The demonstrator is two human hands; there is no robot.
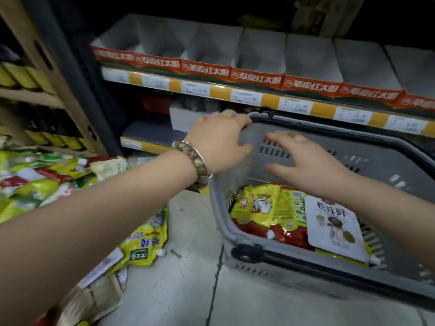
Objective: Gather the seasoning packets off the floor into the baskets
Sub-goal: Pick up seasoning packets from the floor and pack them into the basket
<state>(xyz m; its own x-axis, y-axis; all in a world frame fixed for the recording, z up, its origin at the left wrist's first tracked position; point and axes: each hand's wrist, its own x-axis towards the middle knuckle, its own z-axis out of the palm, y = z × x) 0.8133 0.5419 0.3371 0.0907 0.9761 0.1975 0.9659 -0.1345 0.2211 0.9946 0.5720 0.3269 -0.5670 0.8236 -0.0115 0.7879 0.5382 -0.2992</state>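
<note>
A grey basket point(376, 147) is seen at the right centre of the frame, standing on the floor point(188, 283) with its far edge close under the lip of a shelf point(235, 91) that carries price labels. The rim at the basket's far-left corner is grasped by the left hand point(219, 142), its fingers curled over the edge; a beaded bracelet point(193, 163) is worn on that wrist. The right hand point(308, 163) is held released inside the basket, fingers straight and spread near the far wall; whether the wall is touched cannot be told.

In the basket's near half a yellow packet point(256, 205) and a white packet point(334, 224) are laid over red packets point(287, 234). A pile of packets point(35, 184) is spread over the floor at the left centre, and a yellow-green packet point(146, 236) lies near the basket's left side, with a strip of bare floor between them. Orange-fronted display boxes point(259, 76) are lined along the shelf's front edge.
</note>
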